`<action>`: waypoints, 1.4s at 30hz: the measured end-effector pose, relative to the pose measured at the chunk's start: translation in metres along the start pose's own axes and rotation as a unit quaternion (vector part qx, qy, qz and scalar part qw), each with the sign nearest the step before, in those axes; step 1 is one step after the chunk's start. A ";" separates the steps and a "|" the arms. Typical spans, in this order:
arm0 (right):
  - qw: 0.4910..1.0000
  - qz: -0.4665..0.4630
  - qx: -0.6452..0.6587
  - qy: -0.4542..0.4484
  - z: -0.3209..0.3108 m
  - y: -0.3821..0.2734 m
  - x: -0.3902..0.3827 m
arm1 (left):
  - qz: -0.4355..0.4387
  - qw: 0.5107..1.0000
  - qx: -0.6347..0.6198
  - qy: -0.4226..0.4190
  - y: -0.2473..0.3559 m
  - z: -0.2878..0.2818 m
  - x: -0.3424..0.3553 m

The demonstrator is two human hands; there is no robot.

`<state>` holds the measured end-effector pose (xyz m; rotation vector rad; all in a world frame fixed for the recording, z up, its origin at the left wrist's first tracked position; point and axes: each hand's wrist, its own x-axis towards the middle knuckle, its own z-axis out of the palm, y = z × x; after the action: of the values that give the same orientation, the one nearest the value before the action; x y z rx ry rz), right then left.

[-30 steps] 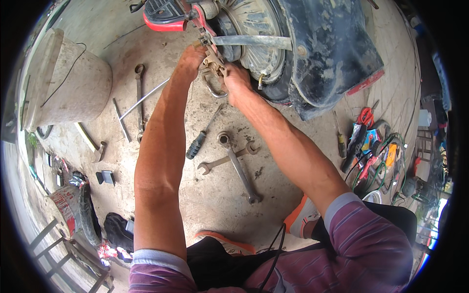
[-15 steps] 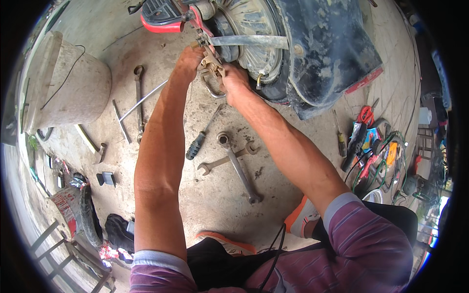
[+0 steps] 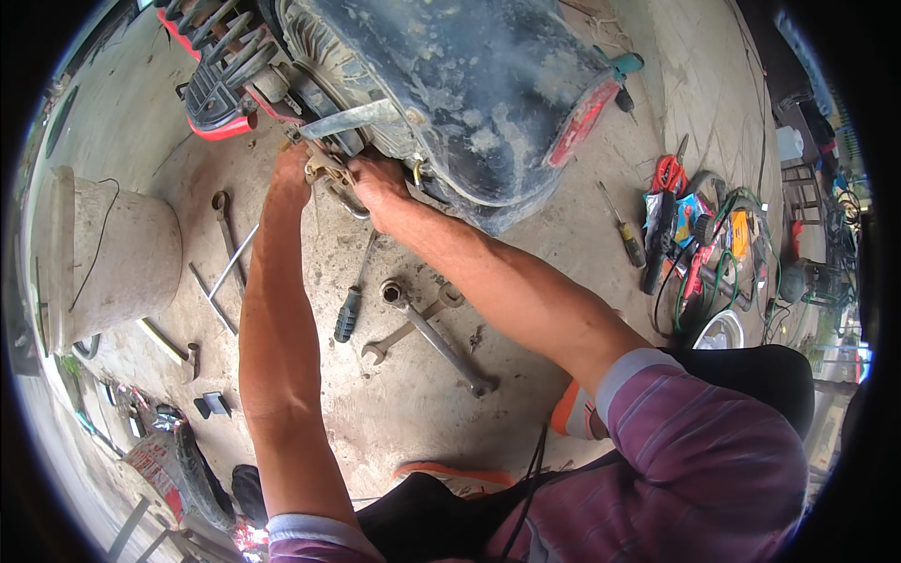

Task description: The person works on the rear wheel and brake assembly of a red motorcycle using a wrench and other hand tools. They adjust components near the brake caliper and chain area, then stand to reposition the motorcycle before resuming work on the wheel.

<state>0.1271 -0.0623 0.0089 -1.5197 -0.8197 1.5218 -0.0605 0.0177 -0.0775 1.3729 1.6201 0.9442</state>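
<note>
A tan, worn metal bracket (image 3: pixel 328 171) with a bent metal loop sits low beside the wheel (image 3: pixel 328 42) of a vehicle. My left hand (image 3: pixel 293 171) is closed at the bracket's left side, its fingertips largely hidden. From the right, my right hand (image 3: pixel 377 188) grips the same bracket, fingers curled behind it. Just above both hands runs a flat grey metal bar (image 3: pixel 352 119). A dirty black mudguard (image 3: pixel 469 103) covers much of the wheel. To the left are a red-edged black footrest (image 3: pixel 216 98) and a coil spring (image 3: pixel 225 42).
On the concrete floor lie a screwdriver (image 3: pixel 348 310), a ratchet-like wrench (image 3: pixel 436 338), an open-ended wrench (image 3: pixel 408 328), a ring spanner (image 3: pixel 228 239) and a T-shaped rod (image 3: pixel 230 277). A whitish bucket (image 3: pixel 122 253) stands left. Another screwdriver (image 3: pixel 629 239) lies near a tool pile (image 3: pixel 704 244) at right.
The view has swung, so the vehicle and floor tools appear further left and more of the mudguard shows. Both hands stay at the bracket.
</note>
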 end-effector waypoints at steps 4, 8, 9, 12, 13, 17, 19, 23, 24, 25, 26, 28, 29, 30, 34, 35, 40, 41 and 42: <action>0.993 0.011 0.113 -0.035 0.000 0.003 0.005 | -0.019 0.980 -0.198 -0.007 -0.004 0.013 0.008; 0.997 -0.059 0.039 0.001 0.009 0.003 -0.003 | 0.062 0.969 -0.238 0.004 -0.048 0.003 0.025; 0.997 -0.077 0.015 0.010 0.007 0.005 0.000 | 0.017 0.965 -0.262 -0.005 -0.042 0.005 0.025; 0.997 -0.064 -0.048 0.006 0.002 0.006 0.006 | 0.064 0.983 -0.169 0.001 -0.037 0.006 0.023; 0.998 -0.019 -0.060 -0.005 0.000 -0.007 -0.004 | 0.107 0.988 -0.107 0.014 -0.043 0.000 0.021; 0.996 0.038 0.080 -0.029 -0.009 0.020 0.027 | -0.078 0.960 -0.268 -0.001 0.033 0.026 -0.012; 0.998 0.041 0.043 0.013 -0.003 -0.011 -0.005 | 0.031 0.995 -0.090 0.024 0.024 0.011 -0.016; 0.999 -0.020 -0.028 -0.013 0.005 -0.009 -0.004 | 0.094 0.994 -0.058 0.010 0.005 0.001 -0.006; 0.998 -0.046 -0.051 0.013 0.006 -0.001 0.005 | 0.114 0.993 -0.005 0.004 0.008 0.003 -0.006; 0.994 -0.073 -0.074 0.039 0.009 0.014 0.020 | 0.137 0.989 0.047 0.000 0.012 0.005 -0.006; 0.988 -0.097 -0.097 0.064 0.011 0.024 0.029 | 0.171 0.977 0.127 0.000 0.019 0.007 -0.011; 0.997 -0.057 -0.032 0.034 0.003 0.016 0.022 | 0.230 0.930 0.286 0.008 0.032 0.003 -0.024; 0.999 -0.037 0.001 0.020 0.001 0.012 0.019 | 0.257 0.896 0.362 0.011 0.039 0.001 -0.030; 1.000 -0.030 -0.006 -0.006 0.001 0.010 0.018 | 0.281 0.854 0.438 0.017 0.041 -0.004 -0.034; 0.994 0.063 0.005 -0.092 -0.005 -0.004 0.007 | 0.234 0.972 0.011 -0.014 0.008 0.004 -0.016; 0.992 0.092 0.021 -0.089 -0.002 -0.006 0.004 | 0.204 0.977 -0.053 -0.022 0.004 0.003 -0.016; 0.985 -0.110 -0.129 -0.032 -0.004 0.023 0.034 | 0.297 0.940 0.166 0.015 0.041 0.004 -0.028; 0.979 -0.149 -0.137 -0.034 -0.006 0.023 0.033 | 0.378 0.879 0.289 0.040 0.046 0.003 -0.032; 0.980 -0.139 -0.135 -0.053 -0.005 0.018 0.028 | 0.356 0.907 0.223 0.032 0.044 0.003 -0.032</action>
<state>0.1318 -0.0461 -0.0205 -1.4498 -1.2880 1.3319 -0.0372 -0.0080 -0.0354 2.3722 1.4382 1.0571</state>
